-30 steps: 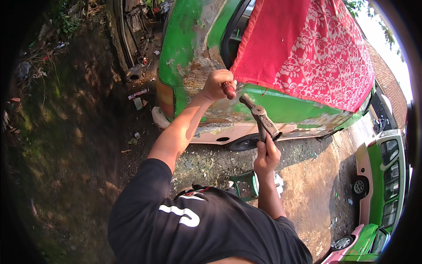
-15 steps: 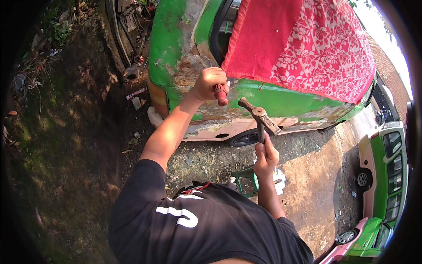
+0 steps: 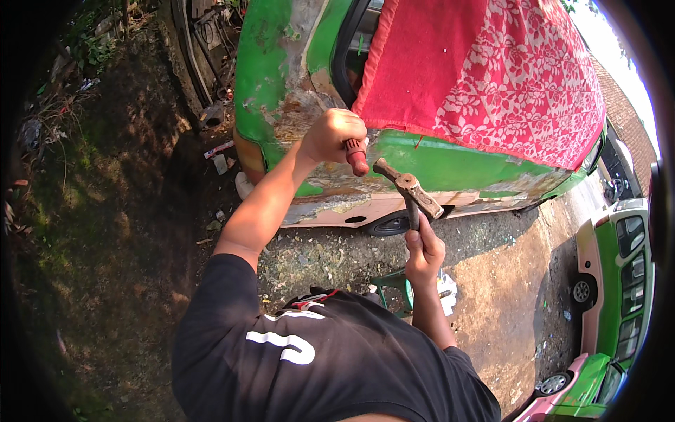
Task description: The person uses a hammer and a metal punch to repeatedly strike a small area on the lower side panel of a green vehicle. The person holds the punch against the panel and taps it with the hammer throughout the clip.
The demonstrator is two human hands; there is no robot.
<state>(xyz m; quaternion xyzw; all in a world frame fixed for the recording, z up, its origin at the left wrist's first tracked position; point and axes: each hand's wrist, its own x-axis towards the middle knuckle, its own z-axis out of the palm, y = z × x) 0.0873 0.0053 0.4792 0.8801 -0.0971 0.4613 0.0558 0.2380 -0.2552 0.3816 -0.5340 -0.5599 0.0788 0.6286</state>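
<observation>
My left hand [image 3: 336, 135] is closed around a tool with a ridged red handle [image 3: 357, 160], held against the green van [image 3: 415, 156]. The tool's working end is hidden by my fist and the body panel, so its exact kind does not show. In my right hand [image 3: 425, 254] is a hammer [image 3: 408, 184], gripped by its dark shaft with the thumb along it. One face of the worn metal head points at the butt of the red handle, with a small gap between them. Around my left hand the van's paint is patchy and scraped.
A red floral cloth [image 3: 485, 77] covers the van's windows. Below stand a green plastic stool [image 3: 395, 288] and white items [image 3: 446, 292] on littered ground. Other green and pink vehicles [image 3: 612, 281] are parked at right. Scrap metal [image 3: 204, 63] leans at the far left.
The hammer has shifted slightly left, its head closer to the red handle's butt. My left hand keeps its grip and has barely moved.
</observation>
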